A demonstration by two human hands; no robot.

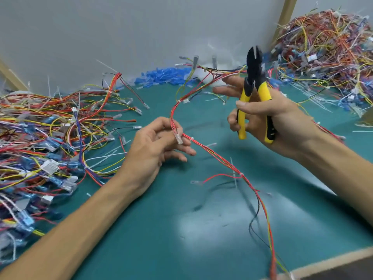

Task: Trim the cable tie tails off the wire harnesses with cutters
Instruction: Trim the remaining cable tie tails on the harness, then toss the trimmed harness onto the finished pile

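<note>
Head view: left-hand grip [153,146] pinches harness [212,152], right-hand grip [268,122] clasps cutters [254,67], tips blurred.

Matt black metal cutters [254,63] with glossy yellow plastic grips; smooth teal mat [141,229].

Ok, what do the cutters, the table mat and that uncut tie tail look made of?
Cutters: dark, matte metal head, probably steel; handles in yellow and black, likely plastic or rubber sleeves. Mat: smooth teal sheet with soft glare, probably rubber or vinyl. Tie tail: thin, whitish, translucent strip, likely nylon.
</note>
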